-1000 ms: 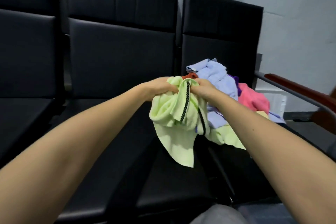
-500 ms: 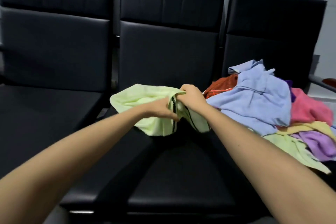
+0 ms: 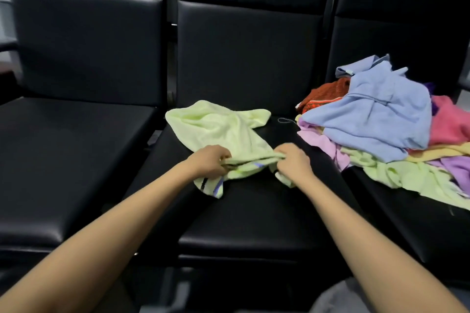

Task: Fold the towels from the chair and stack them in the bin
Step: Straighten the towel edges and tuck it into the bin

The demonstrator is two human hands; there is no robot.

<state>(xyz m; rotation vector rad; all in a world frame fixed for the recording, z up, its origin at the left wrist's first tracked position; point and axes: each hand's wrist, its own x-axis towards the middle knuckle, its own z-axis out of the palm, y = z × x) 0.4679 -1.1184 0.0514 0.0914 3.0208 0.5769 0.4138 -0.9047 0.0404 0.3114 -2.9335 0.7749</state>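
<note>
A pale green towel (image 3: 218, 129) with a black and purple stripe lies crumpled on the middle black chair seat (image 3: 254, 216). My left hand (image 3: 207, 160) pinches its near edge on the left. My right hand (image 3: 292, 161) pinches the same edge on the right, about a hand's width away. A pile of towels (image 3: 381, 119) in blue, orange, pink, lilac, yellow and green covers the right chair seat. No bin is in view.
Three black padded chairs stand side by side; the left seat (image 3: 63, 160) holds nothing. A thin loose thread (image 3: 286, 121) lies on the middle seat beside the pile. A grey trouser knee (image 3: 338, 297) shows at the bottom right.
The green towel went from held up bunched in both hands to laid down on the middle seat. My hands moved apart along its near edge, and the view turned left and down.
</note>
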